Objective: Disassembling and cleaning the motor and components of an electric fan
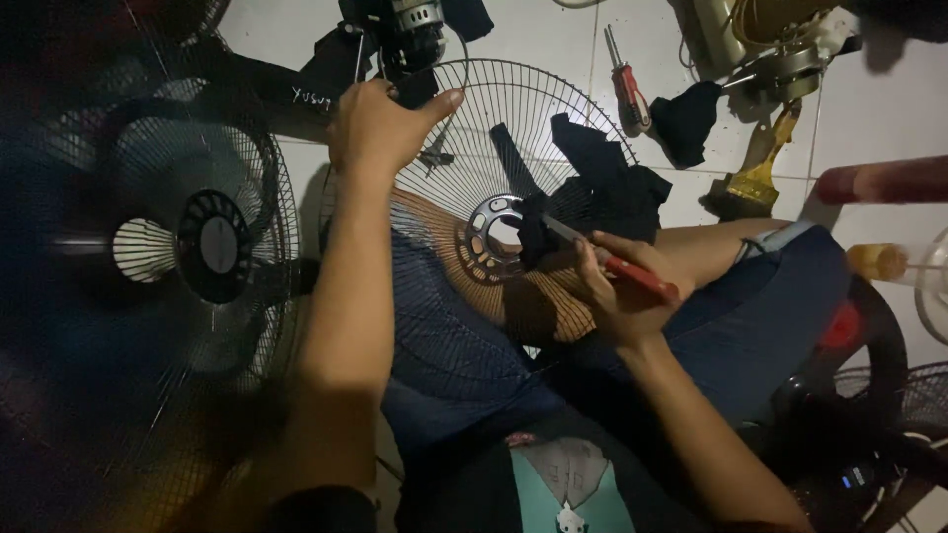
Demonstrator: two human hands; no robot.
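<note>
a round wire fan guard point(464, 148) lies tilted across the person's lap and bare knee, its far rim reaching out over the white tiled floor point(879, 118). at its middle sits a ring-shaped hub point(491, 229) with holes around it. the left hand point(380, 126) grips the far rim of the guard, fingers curled over the wire and thumb stretched along it. the right hand point(617, 286) is closed around a red-handled screwdriver point(602, 259), whose tip points at the hub, where a piece of black cloth point(602, 183) lies over the wires. just past the left hand, at the top edge, is a fan motor point(413, 25) with black parts around it. on the floor farther out lie another red-handled screwdriver point(626, 84), a dark rag point(686, 120) and a brush with a yellowish handle point(760, 163). to the person's left stands a whole fan point(197, 247) in its dark cage, partly blurred.
</note>
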